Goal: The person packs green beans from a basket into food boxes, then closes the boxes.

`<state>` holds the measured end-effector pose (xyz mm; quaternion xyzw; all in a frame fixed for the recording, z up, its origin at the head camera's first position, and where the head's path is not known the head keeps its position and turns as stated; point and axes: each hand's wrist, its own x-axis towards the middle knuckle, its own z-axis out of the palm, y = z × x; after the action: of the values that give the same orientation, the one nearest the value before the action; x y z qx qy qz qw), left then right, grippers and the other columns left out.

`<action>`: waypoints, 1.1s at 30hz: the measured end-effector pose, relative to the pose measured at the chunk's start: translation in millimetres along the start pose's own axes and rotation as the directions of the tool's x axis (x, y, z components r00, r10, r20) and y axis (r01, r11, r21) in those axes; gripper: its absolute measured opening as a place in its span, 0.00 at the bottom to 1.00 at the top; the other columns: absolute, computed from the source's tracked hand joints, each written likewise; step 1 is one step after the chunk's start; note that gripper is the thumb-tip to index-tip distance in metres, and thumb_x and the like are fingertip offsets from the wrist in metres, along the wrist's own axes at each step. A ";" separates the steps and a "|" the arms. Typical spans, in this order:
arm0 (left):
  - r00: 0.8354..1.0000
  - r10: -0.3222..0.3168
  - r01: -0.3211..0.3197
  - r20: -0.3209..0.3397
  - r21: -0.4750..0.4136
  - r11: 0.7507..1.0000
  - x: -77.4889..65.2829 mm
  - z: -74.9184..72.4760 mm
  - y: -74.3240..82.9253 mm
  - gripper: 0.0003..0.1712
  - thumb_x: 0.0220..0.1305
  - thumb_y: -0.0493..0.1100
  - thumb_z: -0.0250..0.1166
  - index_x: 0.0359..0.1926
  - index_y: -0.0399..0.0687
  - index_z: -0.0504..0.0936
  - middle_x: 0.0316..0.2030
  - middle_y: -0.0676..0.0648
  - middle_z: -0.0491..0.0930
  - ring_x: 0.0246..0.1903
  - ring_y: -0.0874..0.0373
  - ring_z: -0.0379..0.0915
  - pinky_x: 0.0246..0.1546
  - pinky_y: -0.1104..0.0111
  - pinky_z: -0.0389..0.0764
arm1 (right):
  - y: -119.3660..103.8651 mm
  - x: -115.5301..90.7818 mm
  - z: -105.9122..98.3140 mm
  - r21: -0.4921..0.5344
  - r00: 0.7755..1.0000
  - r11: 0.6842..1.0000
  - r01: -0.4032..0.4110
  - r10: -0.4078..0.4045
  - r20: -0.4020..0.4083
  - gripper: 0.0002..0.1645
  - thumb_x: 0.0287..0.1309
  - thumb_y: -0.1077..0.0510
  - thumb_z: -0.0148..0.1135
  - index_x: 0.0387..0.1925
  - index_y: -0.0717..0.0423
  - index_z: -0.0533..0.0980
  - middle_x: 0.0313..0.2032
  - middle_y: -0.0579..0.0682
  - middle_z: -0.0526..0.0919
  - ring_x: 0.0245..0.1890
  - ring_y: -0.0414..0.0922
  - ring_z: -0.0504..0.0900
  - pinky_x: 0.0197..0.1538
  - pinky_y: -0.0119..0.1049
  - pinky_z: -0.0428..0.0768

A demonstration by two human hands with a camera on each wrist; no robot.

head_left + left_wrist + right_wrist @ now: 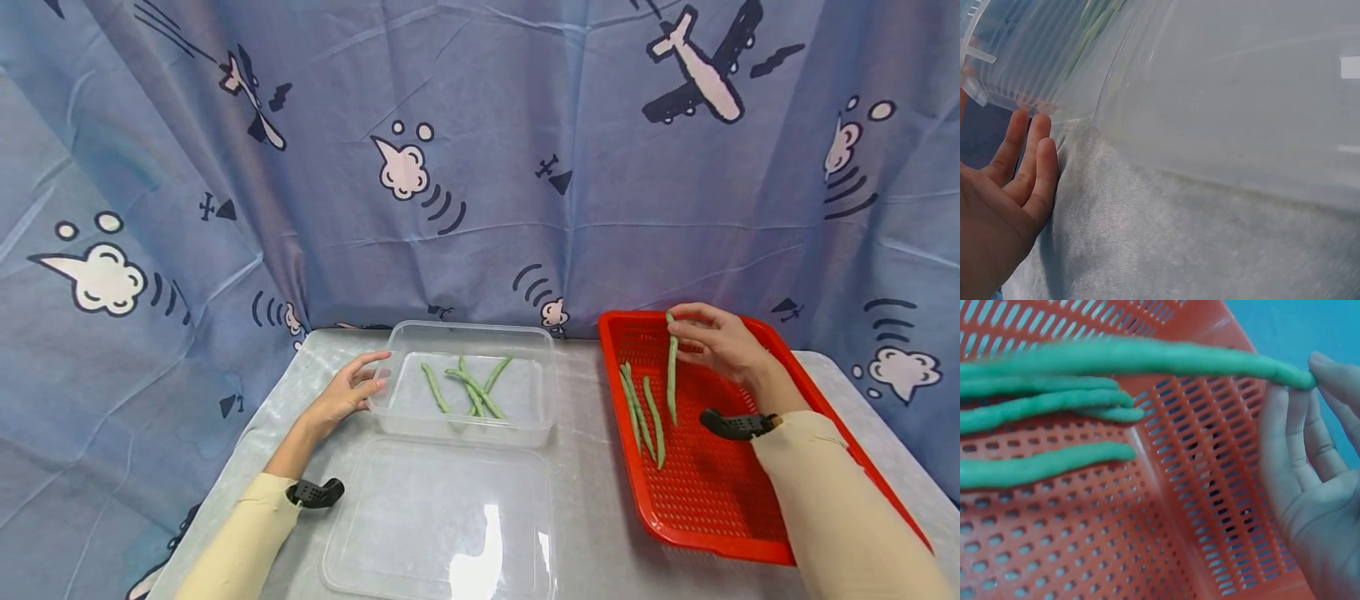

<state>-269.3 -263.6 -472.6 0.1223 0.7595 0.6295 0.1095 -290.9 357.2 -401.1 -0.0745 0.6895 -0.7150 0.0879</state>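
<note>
1. Green beans, loose in the red basket (pixel 750 533): three, lying side by side on its perforated floor near the left wall (pixel 645 417).
2. Green bean, held (pixel 672 375): one, hanging upright over the far end of the basket, its lower end among the loose three.
3. Green beans in the clear tub (pixel 540 392): about four, crossing one another in the middle of the floor (pixel 468 387); the exact count is hard to read where they overlap.
4. Clear lid (pixel 442 517): one, flat on the grey table cover (pixel 585 500), just in front of the tub.
5. Right hand (pixel 716 337): one, raised above the far end of the basket, thumb and fingertips pinching the top end of the held bean; the remaining fingers lie loosely extended.
6. Left hand (pixel 348 392): one, resting at the left wall of the tub, fingers nearly straight and together, tips touching the rim; it grips nothing.
7. Held bean, appearance: long, slim, matte green, slightly bowed, rounded at the tip; the right wrist view shows it (pixel 1147 359) stretched above the other beans.
</note>
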 end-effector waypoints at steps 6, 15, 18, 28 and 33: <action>1.000 -0.007 0.007 -0.004 0.004 1.000 0.7 -0.2 -1.5 0.33 0.75 0.39 0.61 0.76 0.44 0.63 0.67 0.28 0.65 0.56 0.44 0.67 0.33 0.67 0.72 | -12.2 5.2 13.4 -0.034 0.999 0.998 0.045 -0.046 -0.028 0.14 0.71 0.64 0.61 0.55 0.55 0.78 0.49 0.48 0.79 0.46 0.41 0.79 0.44 0.41 0.83; 1.000 -0.006 0.006 -0.002 0.002 1.000 1.0 -0.6 -2.3 0.33 0.75 0.41 0.62 0.76 0.45 0.63 0.67 0.29 0.65 0.56 0.45 0.67 0.33 0.67 0.72 | -40.5 15.4 46.0 -0.050 0.993 0.996 0.071 -0.076 -0.092 0.15 0.67 0.63 0.67 0.54 0.58 0.79 0.42 0.46 0.83 0.44 0.43 0.80 0.43 0.43 0.84; 1.000 -0.004 0.004 -0.001 0.006 1.000 0.8 -0.9 -1.8 0.33 0.74 0.41 0.62 0.76 0.45 0.63 0.67 0.28 0.65 0.55 0.45 0.67 0.33 0.67 0.72 | -46.8 19.8 55.1 -0.050 0.992 0.995 0.085 -0.089 -0.085 0.15 0.67 0.64 0.66 0.54 0.57 0.79 0.41 0.46 0.82 0.44 0.43 0.80 0.43 0.42 0.84; 1.000 -0.024 0.024 -0.008 0.018 1.000 1.8 -0.4 -2.0 0.33 0.75 0.41 0.61 0.76 0.46 0.63 0.68 0.29 0.64 0.60 0.40 0.64 0.35 0.64 0.72 | -57.2 35.0 93.0 0.054 0.992 0.991 0.123 -0.121 -0.047 0.11 0.67 0.69 0.63 0.49 0.58 0.80 0.37 0.46 0.84 0.36 0.43 0.82 0.39 0.40 0.84; 1.000 -0.030 0.030 -0.010 0.021 0.999 2.2 0.1 -2.5 0.32 0.76 0.40 0.60 0.76 0.47 0.63 0.68 0.30 0.64 0.60 0.40 0.64 0.36 0.62 0.72 | -57.5 41.9 113.0 0.043 0.993 0.993 0.112 -0.111 -0.032 0.12 0.65 0.66 0.67 0.49 0.59 0.79 0.38 0.48 0.83 0.36 0.43 0.82 0.40 0.40 0.84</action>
<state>-271.5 -263.2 -475.1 0.1091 0.7685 0.6202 0.1139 -307.3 239.6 -340.0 -0.1002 0.6694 -0.7351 0.0392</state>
